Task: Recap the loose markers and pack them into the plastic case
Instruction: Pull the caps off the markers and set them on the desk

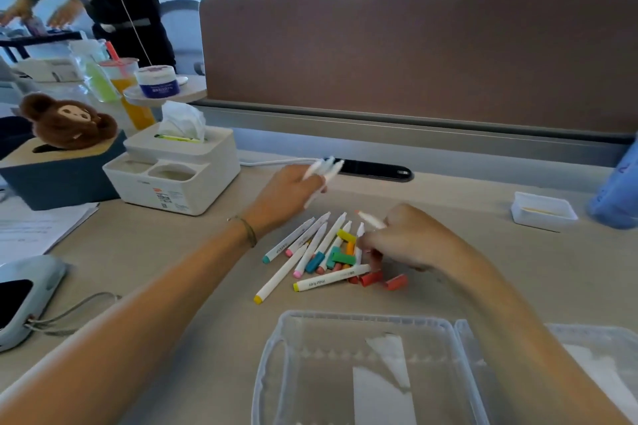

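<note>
Several white markers [312, 252] lie in a loose pile on the desk, with coloured caps [340, 257] in teal, green, yellow and red among them. My left hand [284, 191] is raised above and behind the pile and grips a bunch of white markers [324, 167], blurred by motion. My right hand [411, 236] rests at the pile's right edge and pinches one white marker [371, 219] with an orange tip pointing up-left. The clear plastic case [276, 355] lies open near me, its lid [587, 348] folded to the right.
A white tissue box organiser [179, 169] and a blue box with a brown plush toy [65, 121] stand at the left. A small white tray [542, 210] and a blue bottle [618, 193] sit at the right. A brown partition [414, 59] backs the desk. A grey device [24, 293] lies front left.
</note>
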The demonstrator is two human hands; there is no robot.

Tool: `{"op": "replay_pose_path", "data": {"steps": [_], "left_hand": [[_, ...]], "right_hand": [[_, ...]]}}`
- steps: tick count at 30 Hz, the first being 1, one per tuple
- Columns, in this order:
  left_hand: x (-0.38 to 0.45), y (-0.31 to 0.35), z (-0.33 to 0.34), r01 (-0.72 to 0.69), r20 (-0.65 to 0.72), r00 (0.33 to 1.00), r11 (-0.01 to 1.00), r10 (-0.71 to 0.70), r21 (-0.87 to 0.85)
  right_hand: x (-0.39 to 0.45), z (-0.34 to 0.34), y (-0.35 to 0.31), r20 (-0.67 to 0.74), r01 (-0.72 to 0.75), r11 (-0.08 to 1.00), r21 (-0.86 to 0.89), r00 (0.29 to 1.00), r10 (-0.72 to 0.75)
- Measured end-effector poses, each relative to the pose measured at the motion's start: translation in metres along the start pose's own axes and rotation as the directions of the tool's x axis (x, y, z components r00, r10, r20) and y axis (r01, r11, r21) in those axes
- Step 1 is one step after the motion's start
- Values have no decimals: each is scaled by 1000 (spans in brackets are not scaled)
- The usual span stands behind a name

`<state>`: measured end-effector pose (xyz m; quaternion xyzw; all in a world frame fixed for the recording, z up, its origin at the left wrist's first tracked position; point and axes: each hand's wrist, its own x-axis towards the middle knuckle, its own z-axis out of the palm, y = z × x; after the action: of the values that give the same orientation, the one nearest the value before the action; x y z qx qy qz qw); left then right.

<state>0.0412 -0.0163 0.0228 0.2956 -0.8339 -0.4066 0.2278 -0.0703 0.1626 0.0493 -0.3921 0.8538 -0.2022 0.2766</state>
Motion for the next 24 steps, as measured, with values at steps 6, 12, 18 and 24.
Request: {"op": "replay_pose_path", "data": {"steps": [6, 12, 18, 24], "left_hand": [[-41, -6, -20, 268, 176, 962, 602, -209, -752], [-65, -16, -34, 373, 252, 924, 528, -288, -763], [-69, -25, -40, 412, 179, 911, 800, -372, -436], [-41, -41, -24, 184, -76, 983, 941, -169, 284]], "right_hand": [[-7, 37, -12, -255, -110, 960, -257, 966, 42], [6, 51, -13, -349, -173, 971, -168, 931, 105], [17, 48, -3, -225, -101, 981, 168, 965, 138], [11, 28, -14, -166, -15, 782, 624, 974, 151]]}}
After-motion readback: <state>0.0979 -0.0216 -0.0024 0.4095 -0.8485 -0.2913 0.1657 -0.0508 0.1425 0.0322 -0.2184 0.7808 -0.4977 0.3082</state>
